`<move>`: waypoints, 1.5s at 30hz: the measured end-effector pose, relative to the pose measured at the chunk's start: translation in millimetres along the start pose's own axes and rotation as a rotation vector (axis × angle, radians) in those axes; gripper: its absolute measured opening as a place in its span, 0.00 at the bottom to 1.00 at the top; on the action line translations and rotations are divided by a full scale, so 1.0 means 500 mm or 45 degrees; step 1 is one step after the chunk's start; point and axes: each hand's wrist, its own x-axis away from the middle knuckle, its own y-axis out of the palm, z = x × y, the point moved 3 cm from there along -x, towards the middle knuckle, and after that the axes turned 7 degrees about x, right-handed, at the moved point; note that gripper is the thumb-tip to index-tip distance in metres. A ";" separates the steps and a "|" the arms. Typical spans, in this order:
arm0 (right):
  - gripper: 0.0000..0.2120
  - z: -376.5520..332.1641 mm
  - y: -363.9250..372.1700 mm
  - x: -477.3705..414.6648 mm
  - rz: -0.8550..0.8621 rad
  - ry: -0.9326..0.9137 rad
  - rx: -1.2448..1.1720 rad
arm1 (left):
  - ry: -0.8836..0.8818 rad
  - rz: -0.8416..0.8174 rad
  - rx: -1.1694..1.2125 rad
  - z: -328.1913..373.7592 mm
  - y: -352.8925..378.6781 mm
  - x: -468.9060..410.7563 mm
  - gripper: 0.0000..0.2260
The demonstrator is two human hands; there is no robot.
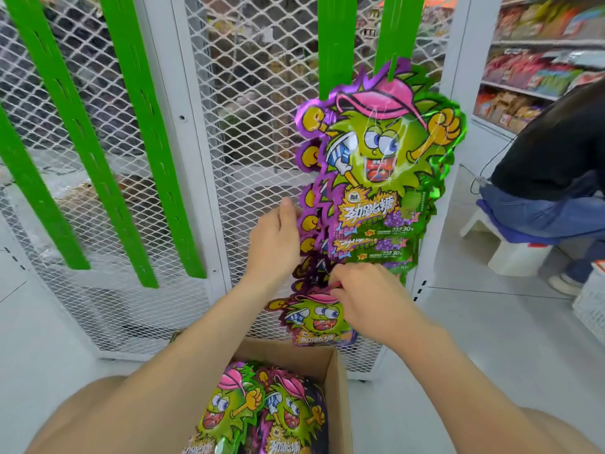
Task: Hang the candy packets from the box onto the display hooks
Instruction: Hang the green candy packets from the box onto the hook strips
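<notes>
Several purple-and-green candy packets [379,158] with a cartoon figure hang overlapping down a green display strip [394,34] on the white mesh rack. My left hand [278,237] grips the purple left edge of the hanging stack. My right hand [363,303] pinches the pink top of one candy packet [314,322] held just under the stack. Below, an open cardboard box [337,381] holds more of the same packets [262,407].
Further green strips [147,152] hang bare on the mesh rack [248,93] to the left. A person [553,158] sits on a white stool [510,250] at the right, by stocked shelves [537,60]. A white crate [592,306] stands at the right edge.
</notes>
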 end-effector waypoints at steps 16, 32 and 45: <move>0.15 -0.037 -0.023 0.006 0.617 -0.169 0.150 | 0.677 0.421 -0.341 0.241 -0.054 -0.101 0.19; 0.13 -0.027 -0.002 -0.020 0.617 -0.159 0.129 | 0.556 0.361 -0.282 0.200 -0.095 -0.103 0.19; 0.05 -0.089 0.037 -0.020 0.079 -0.203 -0.791 | -0.124 -0.344 -0.311 -0.061 -0.195 0.035 0.15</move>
